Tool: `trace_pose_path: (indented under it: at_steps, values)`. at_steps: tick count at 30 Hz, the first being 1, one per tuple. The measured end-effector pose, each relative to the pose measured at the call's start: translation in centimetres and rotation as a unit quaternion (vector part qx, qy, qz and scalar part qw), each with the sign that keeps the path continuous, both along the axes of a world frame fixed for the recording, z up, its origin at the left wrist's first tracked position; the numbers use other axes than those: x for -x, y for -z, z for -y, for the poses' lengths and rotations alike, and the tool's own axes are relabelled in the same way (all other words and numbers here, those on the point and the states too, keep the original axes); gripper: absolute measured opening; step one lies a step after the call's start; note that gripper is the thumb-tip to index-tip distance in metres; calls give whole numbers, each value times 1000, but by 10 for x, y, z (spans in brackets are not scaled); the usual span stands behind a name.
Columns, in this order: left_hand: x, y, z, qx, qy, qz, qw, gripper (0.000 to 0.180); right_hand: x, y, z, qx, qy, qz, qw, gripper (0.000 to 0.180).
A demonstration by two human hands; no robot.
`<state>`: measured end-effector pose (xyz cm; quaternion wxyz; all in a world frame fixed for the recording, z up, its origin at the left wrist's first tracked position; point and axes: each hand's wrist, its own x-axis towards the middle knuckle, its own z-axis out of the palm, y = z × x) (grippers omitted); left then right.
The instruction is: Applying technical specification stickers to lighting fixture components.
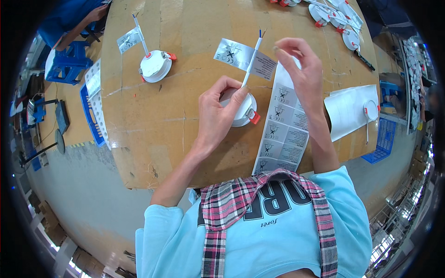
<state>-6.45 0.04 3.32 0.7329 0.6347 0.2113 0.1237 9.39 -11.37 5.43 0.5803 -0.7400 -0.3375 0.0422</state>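
Silver label [232,53] flags the cable [252,62] above the left hand [216,109], whose fingers pinch the cable over the white lamp [242,115]. Right hand [302,67] fingers curl alongside, tip contact unclear; their careless brush could skew the label.

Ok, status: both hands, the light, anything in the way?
Left hand holding round white light. Right hand beside silver label on cable, contact unclear. Printed strip right of light, partly behind right hand.

Bright light is shining off the flat brown taped cardboard tabletop [153,109]; pic edges are bending & blurring, w/ black corners.
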Motion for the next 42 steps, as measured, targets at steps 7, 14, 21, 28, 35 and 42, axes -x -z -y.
trace_pose_path:
  at_steps: [7,14,21,28,35,42]
  values:
    - [-1,2,3,-375,-62,68,922,9,18,-22,2,71,-21,-109,991,20]
    - [-1,1,9,-440,-41,53,895,13,12,-15,5,70,-92,-172,978,15]
    - [-3,-3,-25,-26,-46,35,998,34,2,-5,13,28,-173,-160,971,13]
    - [-47,2,-56,111,136,17,984,35,0,-3,11,15,-216,-133,967,9]
    - [-53,7,-48,70,165,40,983,20,0,-2,9,21,-158,-137,978,10]
    - [-50,9,-42,64,102,36,992,13,0,-2,4,17,-128,-97,987,11]
